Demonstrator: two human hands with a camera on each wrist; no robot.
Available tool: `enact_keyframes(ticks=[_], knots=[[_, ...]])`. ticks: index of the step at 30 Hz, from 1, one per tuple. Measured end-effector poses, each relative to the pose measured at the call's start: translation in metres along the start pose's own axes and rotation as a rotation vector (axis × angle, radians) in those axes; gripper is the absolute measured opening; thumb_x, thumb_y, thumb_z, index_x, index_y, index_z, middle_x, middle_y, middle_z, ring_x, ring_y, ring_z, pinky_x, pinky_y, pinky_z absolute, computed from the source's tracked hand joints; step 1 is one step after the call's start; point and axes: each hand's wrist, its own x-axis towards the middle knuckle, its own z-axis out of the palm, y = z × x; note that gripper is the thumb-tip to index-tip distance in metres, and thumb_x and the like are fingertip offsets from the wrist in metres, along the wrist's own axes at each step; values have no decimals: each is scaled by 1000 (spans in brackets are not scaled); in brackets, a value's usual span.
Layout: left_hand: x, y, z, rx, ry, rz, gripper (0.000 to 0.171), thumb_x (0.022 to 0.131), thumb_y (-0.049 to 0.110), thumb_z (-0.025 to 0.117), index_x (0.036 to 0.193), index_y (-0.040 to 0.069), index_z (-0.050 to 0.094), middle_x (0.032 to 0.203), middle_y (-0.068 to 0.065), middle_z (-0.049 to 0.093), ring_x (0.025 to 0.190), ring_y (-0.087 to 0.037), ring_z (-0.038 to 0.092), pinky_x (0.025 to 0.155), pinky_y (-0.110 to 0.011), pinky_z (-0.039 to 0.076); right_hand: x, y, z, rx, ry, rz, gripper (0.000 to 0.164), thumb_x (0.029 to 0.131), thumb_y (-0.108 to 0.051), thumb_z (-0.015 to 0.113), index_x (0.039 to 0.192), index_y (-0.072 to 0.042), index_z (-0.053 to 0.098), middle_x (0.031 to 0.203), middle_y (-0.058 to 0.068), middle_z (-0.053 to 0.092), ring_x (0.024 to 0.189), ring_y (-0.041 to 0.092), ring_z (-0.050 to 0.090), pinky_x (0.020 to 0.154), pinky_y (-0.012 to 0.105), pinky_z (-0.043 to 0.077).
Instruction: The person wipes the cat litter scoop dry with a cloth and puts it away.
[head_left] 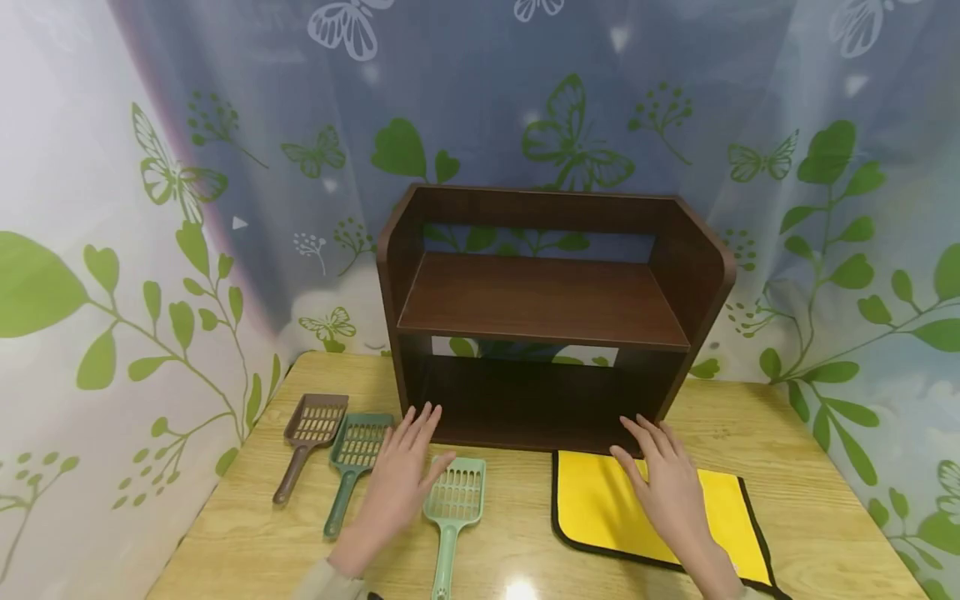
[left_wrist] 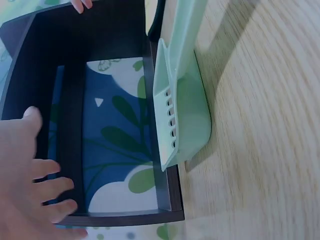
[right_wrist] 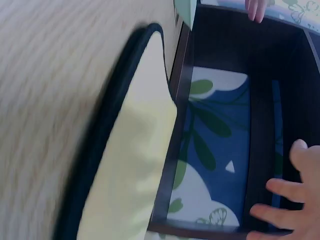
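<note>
A dark brown two-tier shelf [head_left: 540, 296] stands at the back of the table. My left hand [head_left: 397, 479] is spread with straight fingers before the shelf's lower left corner, between two litter scoops. The light green litter scoop [head_left: 446, 542] lies just right of it, and the dark green litter scoop [head_left: 342, 498] is partly behind its fingers. Over a yellow cloth [head_left: 596, 500] with black edging, my right hand [head_left: 667, 487] reaches toward the shelf's lower right corner, fingers extended. Neither hand holds anything; whether the fingertips touch the shelf I cannot tell.
A brown litter scoop [head_left: 297, 462] lies at the far left of the wooden table [head_left: 232, 542]. Behind the shelf hangs a curtain [head_left: 480, 108] printed with leaves and butterflies, and similar sheets flank both sides. The shelf's back has openings.
</note>
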Motion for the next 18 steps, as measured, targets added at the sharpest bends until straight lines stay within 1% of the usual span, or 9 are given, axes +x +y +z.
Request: enact_keyframes(ticks=[2,3,4,5,6,8,10,13,18], knots=[[1,0,-2,-66,43,-10,61,102,40,60,154,12,43,152,-12,49,140,-36,45,110,-59,38,2,5,-4,17,72,-29,42,100,-31,66,136,-9,62,135,20,61,126,46,52,96,65,45],[1,-1,-4,-101,66,-20,56,103,37,60,151,11,47,148,-12,54,130,-34,56,104,-54,46,2,7,-6,27,99,-40,38,100,-28,67,132,-9,65,131,19,64,121,45,56,93,63,48],[1,-1,-5,-136,88,-33,51,103,34,60,148,11,51,142,-11,60,112,-31,66,94,-48,53,3,11,-8,32,120,-48,35,100,-26,67,130,-9,66,127,18,66,117,43,59,89,60,50],[1,-2,-7,-161,109,-47,47,104,32,60,145,11,55,136,-9,65,93,-29,70,80,-42,57,4,14,-9,37,133,-48,32,100,-25,67,128,-9,67,124,17,68,113,42,61,86,59,52],[1,-3,-8,-182,126,-63,42,104,30,60,141,11,58,129,-8,69,74,-27,68,66,-37,56,4,17,-10,37,139,-45,30,100,-24,67,126,-9,68,121,17,69,110,42,62,81,58,53],[0,-5,-10,-220,147,-89,33,103,25,62,133,9,64,116,-5,74,60,-22,64,55,-30,52,4,25,-12,34,128,-32,28,100,-23,66,123,-9,70,118,18,70,107,43,64,75,57,55],[-3,-9,-12,-260,151,-111,25,103,20,63,124,8,69,105,-6,76,57,-20,64,53,-26,53,4,34,-13,16,86,-12,27,101,-24,65,121,-7,71,116,19,71,105,44,64,73,57,55],[-9,-13,-13,-305,125,-144,18,101,15,65,115,6,72,97,-7,77,77,-21,75,64,-28,59,3,46,-11,-30,-8,12,28,101,-24,64,118,-3,71,115,22,70,104,46,64,75,58,54],[-22,-19,-12,-373,18,-246,11,100,9,65,106,4,72,88,-7,76,70,-24,74,57,-24,55,0,63,-4,-105,-134,12,30,98,-24,69,113,2,72,114,25,68,103,47,64,78,58,54]])
